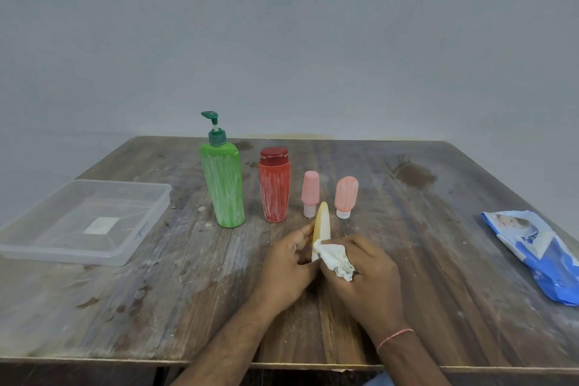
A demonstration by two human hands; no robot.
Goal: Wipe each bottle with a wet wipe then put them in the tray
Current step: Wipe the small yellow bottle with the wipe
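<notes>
My left hand (289, 263) grips a small yellow bottle (322, 222) near the middle of the table, its tip pointing up and away. My right hand (363, 273) holds a crumpled white wet wipe (335, 257) pressed against the bottle's lower side. Behind stand a green pump bottle (224, 185), a red bottle (274, 189), and two small pink bottles (310, 193) (345, 196) standing on their caps, all streaked with white. A clear plastic tray (131, 247) lies at the left with nothing in it but a label.
A blue wet-wipe packet (539, 257) lies at the table's right edge. The worn wooden table (438, 229) meets a plain grey wall at the back. Its front edge runs just below my forearms.
</notes>
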